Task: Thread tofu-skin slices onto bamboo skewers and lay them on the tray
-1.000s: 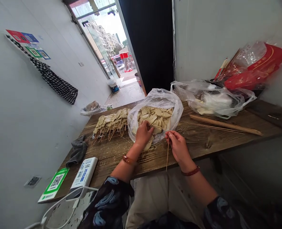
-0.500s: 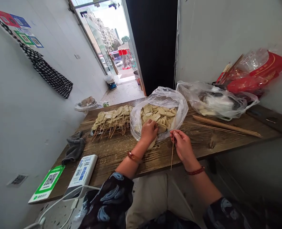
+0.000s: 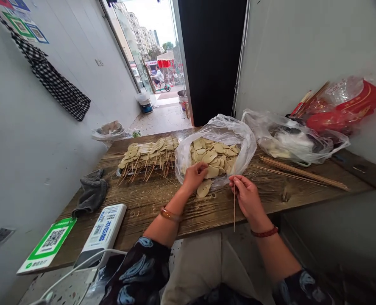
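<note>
My right hand (image 3: 245,195) pinches a thin wooden skewer (image 3: 234,212), held roughly upright at the table's near edge. Its upper part crosses in front of a clear plastic bag (image 3: 247,140). Inside the open bag is a heap of pale, flat oval slices (image 3: 210,157); I cannot tell what food they are. At the heap's near edge, my left hand (image 3: 194,176) is closed, with the fingertips on the rim of a slice. Below that hand, another slice (image 3: 203,189) lies just outside the bag. Skewered slices (image 3: 149,154) are piled on a tray to the left.
Loose skewers (image 3: 305,173) lie at the right of the wooden table (image 3: 137,218), before another plastic bag (image 3: 292,142). Red packaging (image 3: 340,114) stands behind. On the left are a dark cloth (image 3: 90,192), a white box (image 3: 103,231) and a green QR card (image 3: 49,245).
My left hand has drawn back a little from the heap, uncovering the slice beside the bag. My right hand still holds the skewer. The view has shifted slightly, and a scooter rider now shows outside.
</note>
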`<state>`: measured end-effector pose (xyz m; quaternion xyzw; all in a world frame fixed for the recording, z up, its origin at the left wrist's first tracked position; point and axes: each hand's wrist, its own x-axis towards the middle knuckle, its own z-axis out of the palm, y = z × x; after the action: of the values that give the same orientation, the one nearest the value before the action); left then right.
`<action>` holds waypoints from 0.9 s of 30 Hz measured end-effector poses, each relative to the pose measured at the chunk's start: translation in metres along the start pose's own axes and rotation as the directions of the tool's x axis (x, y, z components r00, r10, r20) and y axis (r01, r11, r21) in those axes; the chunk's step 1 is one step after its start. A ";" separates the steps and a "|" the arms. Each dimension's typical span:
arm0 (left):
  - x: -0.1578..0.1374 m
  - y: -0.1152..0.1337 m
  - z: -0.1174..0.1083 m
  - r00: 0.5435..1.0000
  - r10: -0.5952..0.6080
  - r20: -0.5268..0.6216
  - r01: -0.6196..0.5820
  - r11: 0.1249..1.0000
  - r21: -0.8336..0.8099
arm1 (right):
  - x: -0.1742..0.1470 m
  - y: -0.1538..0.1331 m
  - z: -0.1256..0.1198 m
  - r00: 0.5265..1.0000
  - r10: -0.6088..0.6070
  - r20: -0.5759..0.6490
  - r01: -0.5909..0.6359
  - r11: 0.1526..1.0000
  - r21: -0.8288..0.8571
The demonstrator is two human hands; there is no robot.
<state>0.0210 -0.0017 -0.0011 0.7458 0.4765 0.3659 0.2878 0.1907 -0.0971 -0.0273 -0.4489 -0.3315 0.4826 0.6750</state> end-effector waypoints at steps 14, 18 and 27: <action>-0.013 0.000 -0.003 0.961 0.253 0.108 -0.275 0.862 0.426 | 0.000 0.003 -0.002 1.000 0.009 -0.011 -0.010 0.999 -0.035; -0.013 0.000 -0.004 0.942 0.298 0.158 -0.337 0.824 0.455 | 0.000 0.004 -0.002 1.000 0.003 -0.006 -0.004 0.999 -0.034; -0.008 -0.002 -0.001 0.953 0.274 0.128 -0.301 0.894 0.331 | 0.001 0.006 -0.004 1.000 -0.010 0.012 0.011 0.996 -0.087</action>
<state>0.0172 -0.0082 -0.0043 0.8606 0.4065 0.2852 0.1128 0.1923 -0.0966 -0.0343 -0.4731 -0.3586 0.4667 0.6555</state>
